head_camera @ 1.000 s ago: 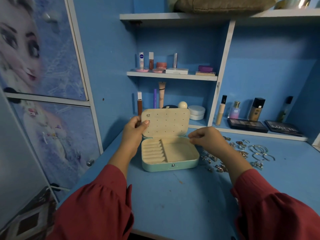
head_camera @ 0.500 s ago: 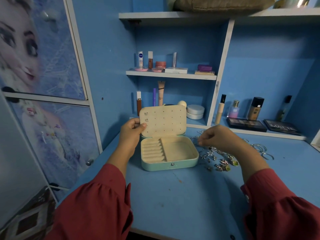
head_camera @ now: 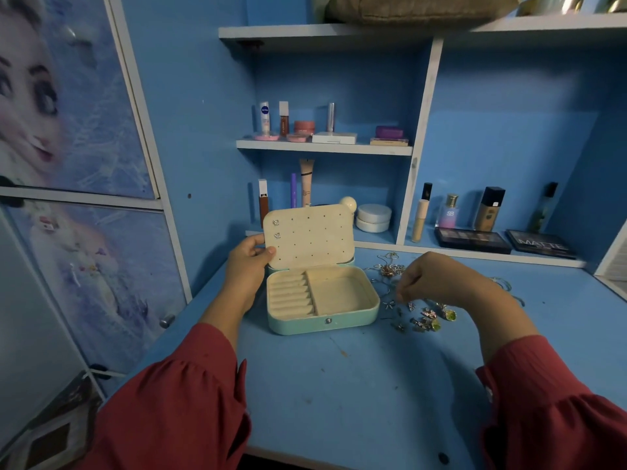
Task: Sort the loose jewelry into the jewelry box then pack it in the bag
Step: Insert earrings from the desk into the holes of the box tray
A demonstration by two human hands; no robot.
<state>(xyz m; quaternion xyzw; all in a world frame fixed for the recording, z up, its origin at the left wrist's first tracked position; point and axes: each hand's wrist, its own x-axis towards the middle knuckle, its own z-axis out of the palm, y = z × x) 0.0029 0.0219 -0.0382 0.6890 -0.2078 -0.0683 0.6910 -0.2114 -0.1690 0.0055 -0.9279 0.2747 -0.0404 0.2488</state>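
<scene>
A mint-green jewelry box (head_camera: 322, 323) stands open on the blue desk (head_camera: 356, 385), its cream lid (head_camera: 315, 237) upright. Two small studs (head_camera: 276, 228) sit in the lid's top left holes. My left hand (head_camera: 247, 262) grips the lid's left edge, thumb on the inner face. To the right of the box, my right hand (head_camera: 436, 278) hovers with curled fingers, its fingertips pinching a small piece at the edge of the loose jewelry (head_camera: 424, 320). Thin chains (head_camera: 388, 268) lie behind that hand. The box's ring rolls and open compartment hold nothing.
Silver bangles (head_camera: 505, 283) lie partly hidden behind my right wrist. Cosmetics fill the shelves at the back, with two dark palettes (head_camera: 471, 239) on the ledge. A cupboard door (head_camera: 84, 266) with a printed picture stands at the left. An olive fabric item (head_camera: 417, 6) lies on the top shelf.
My right hand moved from the box's right edge out over the loose jewelry and lowered its fingertips into the pile. My left hand kept its hold on the lid.
</scene>
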